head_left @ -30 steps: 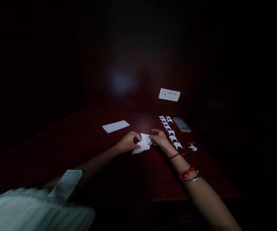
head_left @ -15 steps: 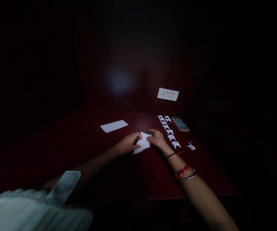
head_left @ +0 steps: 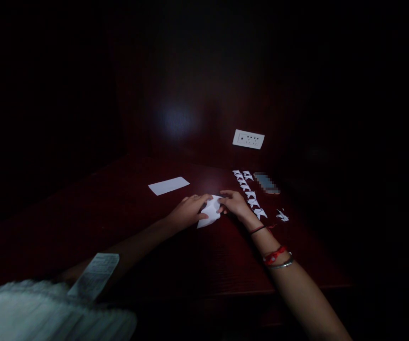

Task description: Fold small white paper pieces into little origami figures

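Between my two hands, low over the dark red table (head_left: 176, 270), is a partly folded sheet of white paper (head_left: 209, 213). My left hand (head_left: 187, 211) grips its left side, thumb at the lower edge and fingers at the top. The paper's right edge is pinched by my right hand (head_left: 233, 203), which wears bracelets at the wrist. To the right lies a line of several small folded white paper pieces (head_left: 246, 188). A flat white paper strip (head_left: 169, 185) rests beyond my left hand.
A phone-like object (head_left: 267, 183), blurred out, lies right of the folded pieces. Small white paper scraps (head_left: 282, 215) sit nearer me. A white power socket (head_left: 248, 139) is on the back wall. Pale ribbed cloth with a tag (head_left: 96, 274) fills the lower left.
My right hand has shifted slightly right and its fingers have moved on the paper's edge. The paper's top corner now sits lower, under my left fingers.
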The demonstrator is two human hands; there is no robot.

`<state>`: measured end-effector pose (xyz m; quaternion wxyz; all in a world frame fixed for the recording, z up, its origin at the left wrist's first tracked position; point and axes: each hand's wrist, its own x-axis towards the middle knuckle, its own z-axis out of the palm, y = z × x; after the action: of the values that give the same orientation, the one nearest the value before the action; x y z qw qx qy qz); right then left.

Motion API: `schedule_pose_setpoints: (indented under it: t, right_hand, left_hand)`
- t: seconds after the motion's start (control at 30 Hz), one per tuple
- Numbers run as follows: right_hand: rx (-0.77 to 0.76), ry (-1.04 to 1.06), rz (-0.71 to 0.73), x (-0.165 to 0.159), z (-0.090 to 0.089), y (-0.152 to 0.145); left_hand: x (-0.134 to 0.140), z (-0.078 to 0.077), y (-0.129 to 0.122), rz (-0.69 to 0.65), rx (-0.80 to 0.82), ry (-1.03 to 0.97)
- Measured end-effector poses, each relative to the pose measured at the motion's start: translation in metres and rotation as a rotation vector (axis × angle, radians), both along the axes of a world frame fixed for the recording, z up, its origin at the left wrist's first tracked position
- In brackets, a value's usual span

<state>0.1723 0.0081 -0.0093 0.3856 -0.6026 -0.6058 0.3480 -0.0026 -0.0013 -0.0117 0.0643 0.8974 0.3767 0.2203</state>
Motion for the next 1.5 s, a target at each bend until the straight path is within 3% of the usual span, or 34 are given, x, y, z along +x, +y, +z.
schedule_pose_setpoints:
  t: [0.23, 0.6, 1.03, 1.5]
  right_hand:
    - [-0.023, 0.019, 0.129, 0.000, -0.006, 0.000]
    - [0.008, 0.126, 0.231, -0.009, -0.004, -0.008]
    - [0.114, -0.096, 0.224, -0.011, -0.003, -0.005]
    - [0.059, -0.080, 0.180, -0.012, -0.001, -0.007]
  left_hand:
    - [0.001, 0.006, -0.004, -0.028, -0.036, -0.036]
    - [-0.001, -0.005, 0.006, -0.027, -0.123, -0.088]
    - [-0.002, 0.000, 0.005, -0.056, -0.113, -0.053]
    - [-0.003, 0.000, 0.004, -0.070, -0.102, -0.057]
